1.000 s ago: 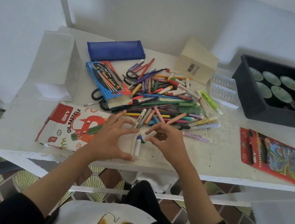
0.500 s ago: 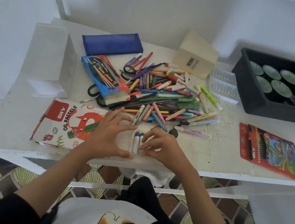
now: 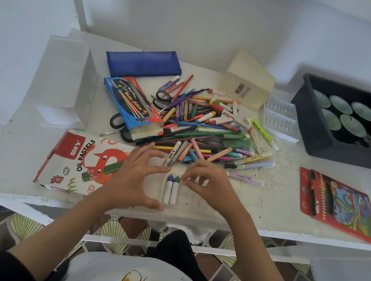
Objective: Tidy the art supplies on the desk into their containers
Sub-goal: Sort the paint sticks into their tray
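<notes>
A white pastel tray [image 3: 193, 201] lies at the desk's front edge, partly out of the DIY oil pastels box [image 3: 71, 162]. Two pastels lie side by side in it: a purple-tipped pastel [image 3: 167, 190] and a green-tipped pastel [image 3: 174, 191]. My left hand [image 3: 133, 178] spans the tray's left part, thumb on the near edge and fingers on the far edge. Just right of it, my right hand [image 3: 209, 184] pinches the top of the green-tipped pastel with curled fingertips. A heap of pens, markers and pastels [image 3: 206, 129] lies right behind both hands.
A blue pencil case [image 3: 141, 60], blue watercolour box [image 3: 131, 103] and scissors [image 3: 162, 96] are at the back left. A cream box [image 3: 247, 81], clear tray [image 3: 280, 117] and black bin [image 3: 328, 140] of cups stand at the back right. A red pencil pack [image 3: 341, 205] lies right.
My right hand has brought the green-tipped pastel down into the tray beside the purple-tipped one. My left hand stays on the tray.
</notes>
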{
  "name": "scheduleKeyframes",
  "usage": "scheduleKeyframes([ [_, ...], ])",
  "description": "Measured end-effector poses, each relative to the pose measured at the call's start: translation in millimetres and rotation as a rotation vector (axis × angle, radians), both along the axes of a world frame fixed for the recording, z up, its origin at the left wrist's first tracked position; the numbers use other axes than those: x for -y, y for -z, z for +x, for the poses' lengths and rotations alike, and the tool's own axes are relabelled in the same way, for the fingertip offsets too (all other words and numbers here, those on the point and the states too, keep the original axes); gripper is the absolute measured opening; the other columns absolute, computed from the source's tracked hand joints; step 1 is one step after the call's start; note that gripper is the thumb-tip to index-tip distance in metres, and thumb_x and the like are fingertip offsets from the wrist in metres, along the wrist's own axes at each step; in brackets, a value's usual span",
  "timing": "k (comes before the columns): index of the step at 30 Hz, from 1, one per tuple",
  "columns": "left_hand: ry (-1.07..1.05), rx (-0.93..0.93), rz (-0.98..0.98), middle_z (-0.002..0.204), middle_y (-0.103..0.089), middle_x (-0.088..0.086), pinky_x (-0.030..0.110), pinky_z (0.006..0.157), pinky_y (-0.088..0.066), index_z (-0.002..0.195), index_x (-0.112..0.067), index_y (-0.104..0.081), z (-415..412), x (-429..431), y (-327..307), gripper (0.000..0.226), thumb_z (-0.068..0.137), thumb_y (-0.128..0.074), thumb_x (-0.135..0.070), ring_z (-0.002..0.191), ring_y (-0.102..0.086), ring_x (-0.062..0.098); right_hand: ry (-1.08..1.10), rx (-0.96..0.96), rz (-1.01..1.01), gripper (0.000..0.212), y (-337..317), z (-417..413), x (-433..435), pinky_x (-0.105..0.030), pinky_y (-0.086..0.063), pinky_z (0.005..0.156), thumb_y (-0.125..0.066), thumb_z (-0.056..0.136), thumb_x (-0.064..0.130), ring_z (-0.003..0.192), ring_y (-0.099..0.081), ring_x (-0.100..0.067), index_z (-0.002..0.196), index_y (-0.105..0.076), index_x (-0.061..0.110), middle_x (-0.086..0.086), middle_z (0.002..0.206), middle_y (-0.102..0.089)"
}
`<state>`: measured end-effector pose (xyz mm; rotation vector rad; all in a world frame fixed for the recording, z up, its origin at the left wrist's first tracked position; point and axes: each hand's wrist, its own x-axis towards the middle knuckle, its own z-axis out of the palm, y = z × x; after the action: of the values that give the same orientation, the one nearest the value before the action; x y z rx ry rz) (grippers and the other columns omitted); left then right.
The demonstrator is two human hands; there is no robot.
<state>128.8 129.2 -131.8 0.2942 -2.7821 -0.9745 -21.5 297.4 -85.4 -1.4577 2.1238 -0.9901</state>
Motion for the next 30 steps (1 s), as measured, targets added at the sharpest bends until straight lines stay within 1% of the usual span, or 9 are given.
scheduleKeyframes([
  [5,-0.007,0.012,0.027,0.145,-0.029,-0.015,0.044,0.116,-0.008,0.128,-0.035,-0.055,1.0,0.1,0.4,0.083,0.054,-0.074,-0.067,0.143,0.001,0.004,0.170,-0.121,-0.109,0.016,-21.9,-49.4,23.2,-0.010,-0.047,0.067,-0.067,0.082,-0.001,0.071,-0.056,-0.002,0.094,-0.073,0.008,0.004,0.083,-0.062],
  [7,-0.016,0.042,0.023,0.146,-0.026,-0.015,0.042,0.116,-0.006,0.129,-0.036,-0.054,0.9,-1.1,-1.8,0.082,0.056,-0.080,-0.061,0.143,0.003,0.003,0.210,-0.151,-0.082,0.019,-28.0,-70.5,37.2,-0.007,-0.045,0.068,-0.063,0.084,-0.001,0.072,-0.055,0.000,0.097,-0.071,0.012,0.002,0.088,-0.064],
  [11,-0.021,0.050,0.015,0.147,-0.025,-0.016,0.040,0.117,-0.006,0.129,-0.037,-0.054,1.3,-1.5,-2.5,0.081,0.056,-0.081,-0.060,0.143,0.003,0.003,0.266,-0.286,0.091,0.019,-27.6,-104.0,66.6,-0.017,-0.039,0.071,-0.060,0.086,0.003,0.078,-0.053,-0.009,0.097,-0.071,0.014,-0.002,0.098,-0.064],
  [13,-0.023,0.070,0.014,0.147,-0.024,-0.018,0.041,0.117,-0.006,0.130,-0.038,-0.053,1.3,-2.3,-3.9,0.081,0.056,-0.079,-0.062,0.142,0.004,0.002,0.266,-0.390,0.219,0.020,-22.8,-116.4,79.8,-0.025,-0.041,0.076,-0.059,0.087,0.005,0.094,-0.055,-0.015,0.100,-0.070,0.015,-0.003,0.106,-0.062],
  [16,-0.027,0.106,0.020,0.147,-0.019,-0.022,0.042,0.117,-0.004,0.131,-0.040,-0.051,2.0,-3.3,-6.5,0.081,0.057,-0.077,-0.063,0.141,0.007,0.000,0.220,-0.539,0.395,0.024,-19.4,-123.0,93.4,-0.037,-0.046,0.084,-0.058,0.088,0.010,0.115,-0.048,-0.024,0.109,-0.065,0.019,-0.004,0.117,-0.057],
  [21,-0.019,0.103,0.017,0.148,-0.019,-0.021,0.040,0.117,0.001,0.131,-0.039,-0.051,3.0,-4.2,-8.2,0.080,0.059,-0.077,-0.060,0.141,0.009,0.000,0.130,-0.741,0.521,0.028,-25.4,-119.7,106.2,-0.039,-0.044,0.086,-0.063,0.088,0.021,0.115,-0.047,-0.027,0.115,-0.059,0.016,-0.006,0.120,-0.051],
  [26,-0.023,0.094,0.006,0.147,-0.019,-0.021,0.036,0.116,0.002,0.131,-0.041,-0.049,2.8,-3.6,-7.6,0.079,0.059,-0.077,-0.060,0.140,0.009,-0.003,0.102,-0.807,0.469,0.021,-22.2,-122.1,107.4,-0.039,-0.044,0.084,-0.064,0.086,0.019,0.108,-0.049,-0.026,0.107,-0.064,0.014,-0.007,0.115,-0.051],
  [28,-0.024,0.092,0.009,0.147,-0.020,-0.021,0.037,0.116,0.000,0.131,-0.041,-0.049,2.5,-3.2,-6.4,0.080,0.058,-0.076,-0.062,0.141,0.008,-0.001,0.117,-0.801,0.369,0.019,-17.6,-123.4,103.8,-0.039,-0.044,0.081,-0.063,0.087,0.016,0.104,-0.051,-0.027,0.106,-0.063,0.013,-0.008,0.113,-0.052],
  [30,-0.022,0.092,0.015,0.147,-0.021,-0.020,0.039,0.117,-0.002,0.131,-0.041,-0.049,2.3,-3.0,-6.2,0.081,0.057,-0.073,-0.065,0.141,0.006,0.001,0.145,-0.761,0.178,0.016,-12.9,-121.4,97.2,-0.036,-0.045,0.074,-0.062,0.087,0.013,0.096,-0.055,-0.028,0.102,-0.063,0.007,-0.011,0.107,-0.056],
])
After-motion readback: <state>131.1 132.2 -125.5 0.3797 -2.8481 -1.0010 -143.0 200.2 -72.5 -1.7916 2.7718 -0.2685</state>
